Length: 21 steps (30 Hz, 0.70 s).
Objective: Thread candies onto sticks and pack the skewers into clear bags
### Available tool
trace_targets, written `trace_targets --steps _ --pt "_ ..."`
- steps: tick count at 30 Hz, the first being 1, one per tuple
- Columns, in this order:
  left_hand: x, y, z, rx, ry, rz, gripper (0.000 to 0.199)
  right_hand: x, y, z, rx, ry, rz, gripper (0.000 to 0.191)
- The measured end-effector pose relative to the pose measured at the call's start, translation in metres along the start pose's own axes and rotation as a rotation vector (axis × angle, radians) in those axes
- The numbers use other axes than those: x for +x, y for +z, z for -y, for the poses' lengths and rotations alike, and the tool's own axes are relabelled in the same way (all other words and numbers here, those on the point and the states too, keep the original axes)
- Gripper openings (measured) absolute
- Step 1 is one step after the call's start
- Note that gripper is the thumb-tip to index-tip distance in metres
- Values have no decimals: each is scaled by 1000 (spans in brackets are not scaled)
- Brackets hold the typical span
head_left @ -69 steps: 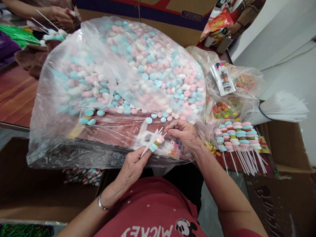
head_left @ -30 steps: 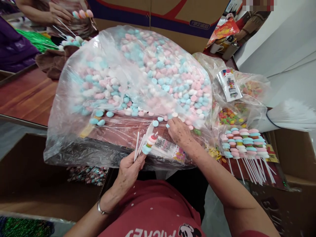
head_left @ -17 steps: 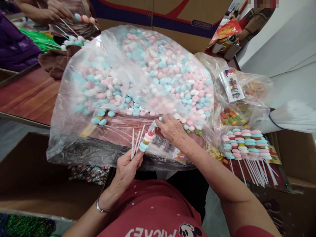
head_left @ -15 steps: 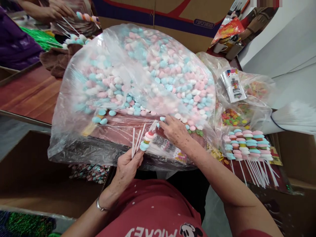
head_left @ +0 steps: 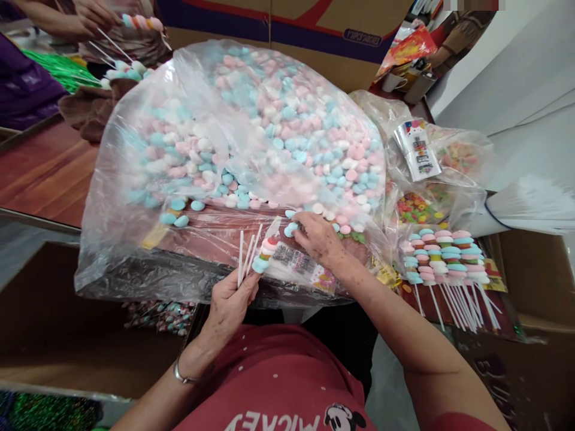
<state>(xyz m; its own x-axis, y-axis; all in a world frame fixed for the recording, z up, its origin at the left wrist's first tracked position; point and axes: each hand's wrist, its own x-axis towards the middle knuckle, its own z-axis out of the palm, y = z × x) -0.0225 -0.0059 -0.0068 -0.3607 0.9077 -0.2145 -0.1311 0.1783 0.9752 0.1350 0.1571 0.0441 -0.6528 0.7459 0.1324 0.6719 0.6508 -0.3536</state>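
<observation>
Threading apparently needed a pinch: the left hand (head_left: 230, 304) clenched white sticks (head_left: 241, 254) and a pastel candy skewer (head_left: 264, 256), the half-curled right hand (head_left: 320, 240) touching a round blue marshmallow (head_left: 290, 230), grip unclear.

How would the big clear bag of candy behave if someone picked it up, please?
The bag would probably be floppy, since its plastic lies in creases. Its load may shift, as the candies look loose. It may be heavy, given how many it holds.
</observation>
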Motion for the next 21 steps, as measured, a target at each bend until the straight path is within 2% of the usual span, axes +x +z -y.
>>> trace_targets --steps 7,14,16,18,21 --pt "0 -1 -1 27 -9 -7 34 4 1 6 -233 -101 90 15" --pt "1 0 -5 39 -14 17 32 -6 13 17 -362 -187 17 21" --pt "0 0 -6 54 -12 23 33 -7 18 17 -300 -191 1 23" --pt "0 0 -7 81 -7 25 34 -7 22 14 -124 -142 -36 23" --pt "1 1 -9 152 7 41 35 -5 20 5 408 108 -153 18"
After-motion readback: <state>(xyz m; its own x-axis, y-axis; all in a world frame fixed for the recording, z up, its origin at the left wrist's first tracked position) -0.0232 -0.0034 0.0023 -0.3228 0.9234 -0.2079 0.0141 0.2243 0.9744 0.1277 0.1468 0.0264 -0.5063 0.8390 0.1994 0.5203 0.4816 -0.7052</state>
